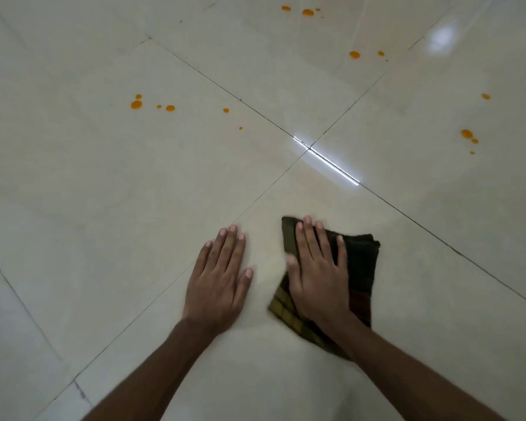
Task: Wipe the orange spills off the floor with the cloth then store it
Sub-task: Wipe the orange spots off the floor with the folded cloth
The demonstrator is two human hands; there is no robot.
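A dark green checked cloth (360,268) lies folded on the pale tiled floor (104,192). My right hand (319,275) presses flat on it, fingers spread. Just to its left, my left hand (219,281) rests flat on the bare tile and holds nothing. Orange spills dot the floor farther away: a cluster of drops at the left (136,104), small drops toward the middle (226,110), drops at the top (308,12), a pair at the upper right (354,55), and more at the right (467,134). All of them lie well beyond both hands.
Dark grout lines cross near the middle of the floor (308,147), where a bright strip of light reflects (331,165). A second glare patch shows at the upper right (442,36). Only glossy tiles are in view.
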